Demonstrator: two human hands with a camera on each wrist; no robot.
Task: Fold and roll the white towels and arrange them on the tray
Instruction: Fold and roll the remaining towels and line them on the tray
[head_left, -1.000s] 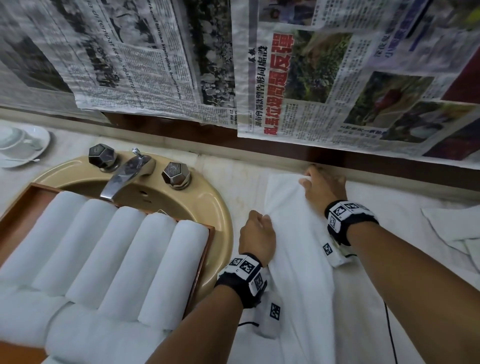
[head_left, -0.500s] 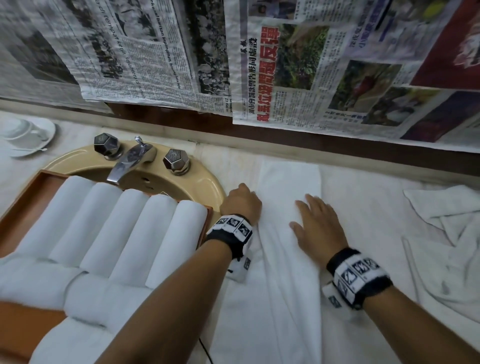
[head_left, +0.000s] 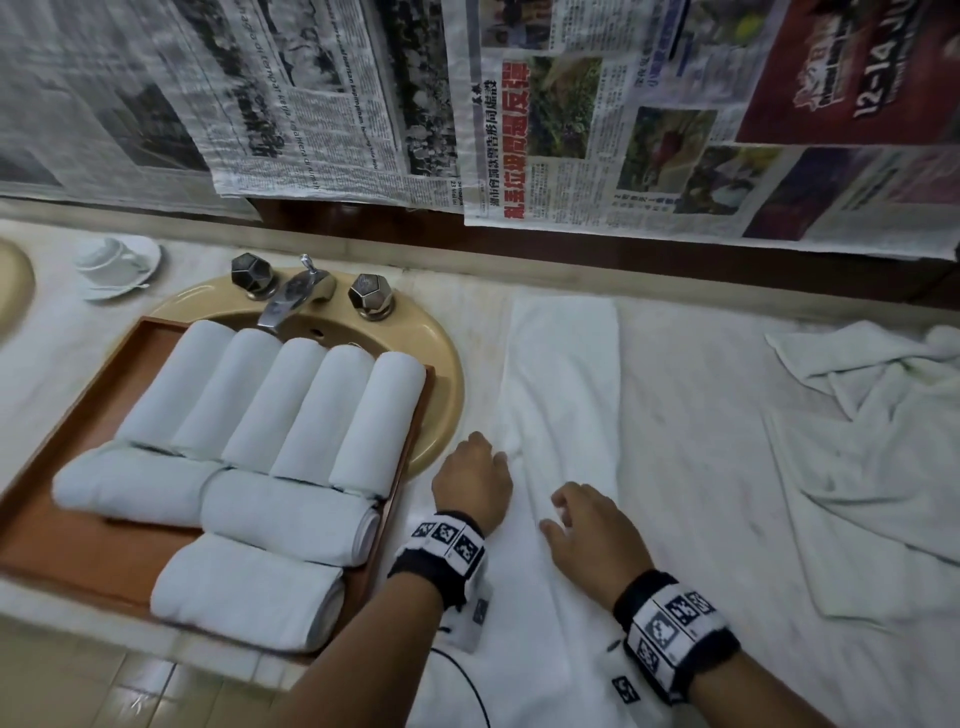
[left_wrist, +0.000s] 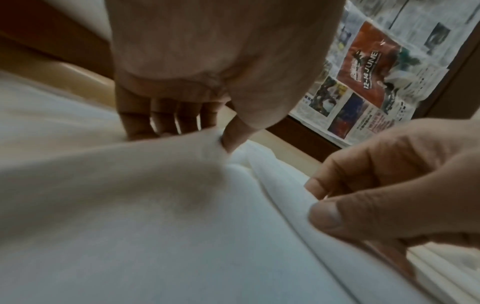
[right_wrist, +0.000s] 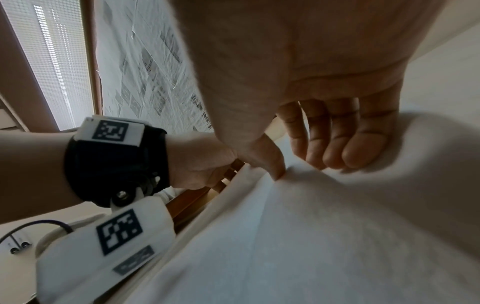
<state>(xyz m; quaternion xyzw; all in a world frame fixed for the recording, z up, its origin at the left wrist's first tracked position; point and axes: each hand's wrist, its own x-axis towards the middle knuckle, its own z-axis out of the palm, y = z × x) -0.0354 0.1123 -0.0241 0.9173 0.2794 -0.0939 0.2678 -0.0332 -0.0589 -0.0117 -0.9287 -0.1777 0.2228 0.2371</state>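
our left hand (head_left: 475, 480) fingers (left_wrist: 166, 121) and thumb pinch the long folded towel (head_left: 563, 395) at its left edge; our right hand (head_left: 592, 535) pinches a fold too. it lies on the desk (head_left: 696, 415) beside the tray (head_left: 67, 540) of rolled towels (head_left: 291, 405).

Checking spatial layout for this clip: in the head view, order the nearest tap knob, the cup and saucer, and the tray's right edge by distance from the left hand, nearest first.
From the left hand:
1. Tray, its right edge just left of the hand.
2. Tap knob, right-hand one, behind the tray on the basin.
3. Cup and saucer, far back left on the counter.
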